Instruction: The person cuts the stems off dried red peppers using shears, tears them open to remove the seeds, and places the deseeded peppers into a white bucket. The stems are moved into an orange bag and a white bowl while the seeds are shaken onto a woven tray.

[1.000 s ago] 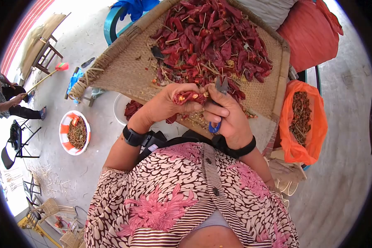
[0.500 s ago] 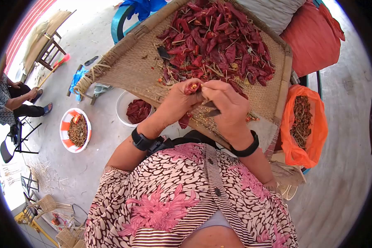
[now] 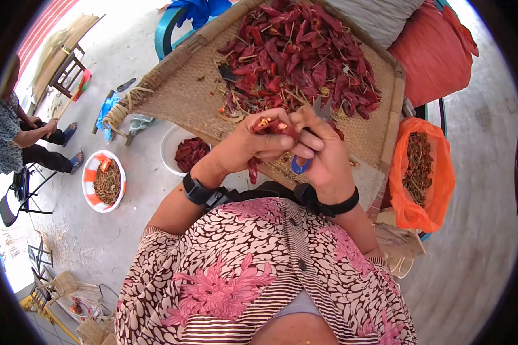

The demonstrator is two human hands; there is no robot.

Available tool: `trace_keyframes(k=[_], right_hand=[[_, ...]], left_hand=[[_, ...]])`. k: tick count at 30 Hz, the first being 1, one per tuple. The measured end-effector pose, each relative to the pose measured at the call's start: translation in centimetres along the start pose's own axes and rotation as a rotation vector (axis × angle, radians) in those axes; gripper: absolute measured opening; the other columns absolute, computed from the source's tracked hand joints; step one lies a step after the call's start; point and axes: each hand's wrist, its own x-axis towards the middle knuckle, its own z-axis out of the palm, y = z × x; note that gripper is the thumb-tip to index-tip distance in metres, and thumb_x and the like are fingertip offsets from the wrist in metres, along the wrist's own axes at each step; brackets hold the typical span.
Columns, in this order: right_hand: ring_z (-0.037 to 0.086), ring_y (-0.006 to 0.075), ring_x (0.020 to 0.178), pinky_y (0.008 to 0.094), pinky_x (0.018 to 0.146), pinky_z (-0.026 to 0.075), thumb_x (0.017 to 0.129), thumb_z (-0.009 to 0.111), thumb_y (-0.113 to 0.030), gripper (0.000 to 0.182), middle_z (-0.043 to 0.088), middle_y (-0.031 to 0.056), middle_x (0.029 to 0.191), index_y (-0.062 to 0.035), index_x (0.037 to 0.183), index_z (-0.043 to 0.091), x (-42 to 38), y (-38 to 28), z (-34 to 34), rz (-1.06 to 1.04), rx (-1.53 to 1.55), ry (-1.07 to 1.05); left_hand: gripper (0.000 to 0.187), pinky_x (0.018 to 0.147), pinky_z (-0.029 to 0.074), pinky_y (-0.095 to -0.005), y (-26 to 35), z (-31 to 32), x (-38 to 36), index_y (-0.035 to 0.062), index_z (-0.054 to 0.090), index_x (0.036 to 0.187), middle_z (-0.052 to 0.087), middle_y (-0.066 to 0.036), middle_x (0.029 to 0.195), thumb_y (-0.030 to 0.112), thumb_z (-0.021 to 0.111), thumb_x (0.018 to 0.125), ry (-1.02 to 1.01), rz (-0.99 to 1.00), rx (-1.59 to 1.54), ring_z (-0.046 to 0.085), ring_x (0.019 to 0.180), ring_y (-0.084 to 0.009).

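Head camera, looking down over a person's patterned pink, brown and white blouse at two bare hands raised together above the near edge of a large woven tray (image 3: 178, 92).

The left hand (image 3: 244, 149) has its grip closed around a dried red chili (image 3: 269, 126), pinched between thumb and fingers, with the chili's opened end and pale seeds showing at the top. A black wristband sits on that wrist.

The right hand (image 3: 322, 158) touches the left at the fingertips. Its grip is closed on a pair of small scissors (image 3: 308, 141): the blue handle loop shows under the fingers and the grey blades stick up above them, just beside the held chili. A black band circles this wrist too.

Behind the hands, a heap of dried red chilies (image 3: 299, 57) with pale stems fills the far half of the tray; loose seeds and bits lie scattered on the weave near the hands.

On the floor below the tray, to the left, a white bucket (image 3: 170, 152) holds red chili pieces. Further left is a red and white bowl (image 3: 89, 178) of brownish stems. At right, an orange plastic bag (image 3: 411, 201) hangs open, holding brownish stems and scraps.

At the far left edge another person sits on a low seat, hands on knees.
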Motion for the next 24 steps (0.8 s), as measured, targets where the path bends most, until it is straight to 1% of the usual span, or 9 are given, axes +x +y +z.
trace_keyframes(k=[1,4,5,9,13,17,19,22,24], right_hand=[[0.043,0.0035,0.050,0.0202,0.043,0.036,0.098,0.053,-0.024,0.019,0.056,0.0021,0.082,-0.0056,0.093,0.056,0.1,-0.3,-0.3,0.127,0.208,-0.078],[0.043,0.0039,0.050,0.0198,0.041,0.034,0.099,0.051,-0.024,0.019,0.057,0.0028,0.083,-0.0059,0.093,0.055,0.0,-0.9,-0.4,0.008,0.060,-0.062],[0.042,0.0046,0.049,0.0195,0.040,0.033,0.098,0.053,-0.024,0.019,0.058,0.0032,0.084,-0.0056,0.094,0.055,-0.3,-1.1,0.0,-0.146,-0.143,-0.036],[0.041,0.0040,0.049,0.0199,0.039,0.030,0.094,0.061,-0.024,0.017,0.059,0.0024,0.083,-0.0073,0.095,0.058,-3.9,-2.9,2.8,-0.829,-0.952,0.277],[0.044,0.0021,0.055,0.0176,0.047,0.031,0.093,0.061,-0.018,0.011,0.057,0.0008,0.073,-0.0086,0.098,0.062,-8.9,-8.0,2.3,-1.324,-1.218,0.674],[0.061,0.0151,0.076,0.0266,0.070,0.046,0.091,0.061,-0.016,0.022,0.066,0.0068,0.090,-0.0016,0.108,0.062,-15.4,-14.1,-0.1,-1.591,-2.027,1.267],[0.063,0.0224,0.089,0.0342,0.080,0.047,0.090,0.060,-0.016,0.029,0.067,0.0095,0.100,0.0007,0.114,0.060,-17.8,-15.9,-1.4,-1.512,-2.132,1.553],[0.063,0.0233,0.094,0.0348,0.083,0.047,0.089,0.060,-0.015,0.031,0.067,0.0113,0.102,0.0016,0.115,0.060,-22.3,-20.6,-5.3,-0.716,-2.308,1.826],[0.063,0.0243,0.095,0.0346,0.084,0.047,0.089,0.059,-0.015,0.033,0.066,0.0117,0.106,0.0021,0.117,0.059,-23.6,-21.6,-7.8,-0.834,-2.206,1.660]], left_hand=[[0.015,0.055,0.035,-0.0184,-0.2,-0.1,-0.1,0.0073,0.056,0.097,0.056,0.001,0.080,0.011,0.068,0.088,-0.026,0.015,0.072,0.046,0.065,-0.0025],[0.018,0.068,0.042,-0.0192,-0.2,0.9,0.1,0.0064,0.056,0.099,0.058,0.002,0.088,0.012,0.069,0.087,-0.135,0.041,0.246,0.052,0.079,-0.0035],[0.019,0.078,0.043,-0.0215,0.4,1.1,-0.1,0.0058,0.056,0.100,0.057,0.003,0.091,0.012,0.069,0.087,-0.109,-0.050,0.139,0.052,0.087,-0.0045],[0.020,0.074,0.045,-0.0224,0.5,-0.5,-1.3,0.0055,0.057,0.101,0.058,0.002,0.091,0.010,0.070,0.086,-0.117,-0.079,-0.008,0.054,0.082,-0.0052],[0.022,0.073,0.045,-0.0227,0.6,-1.3,-2.8,0.0048,0.058,0.102,0.058,0.002,0.092,0.008,0.071,0.085,-0.056,0.011,0.101,0.055,0.081,-0.0060],[0.022,0.076,0.046,-0.0228,1.0,-1.9,-3.5,0.0044,0.059,0.101,0.058,0.001,0.093,0.007,0.072,0.083,-0.045,0.091,0.172,0.056,0.084,-0.0072],[0.023,0.078,0.046,-0.0228,1.1,-2.1,-3.7,0.0042,0.060,0.101,0.059,0.000,0.094,0.007,0.073,0.083,-0.035,0.113,0.180,0.057,0.086,-0.0079],[0.024,0.080,0.046,-0.0231,1.5,-2.3,-4.3,0.0040,0.060,0.101,0.059,-0.001,0.096,0.006,0.074,0.081,-0.002,0.078,0.182,0.057,0.088,-0.0088],[0.025,0.081,0.046,-0.0234,2.5,-2.6,-5.4,0.0037,0.060,0.101,0.060,-0.001,0.098,0.006,0.074,0.081,0.027,0.018,0.235,0.057,0.088,-0.0093]])
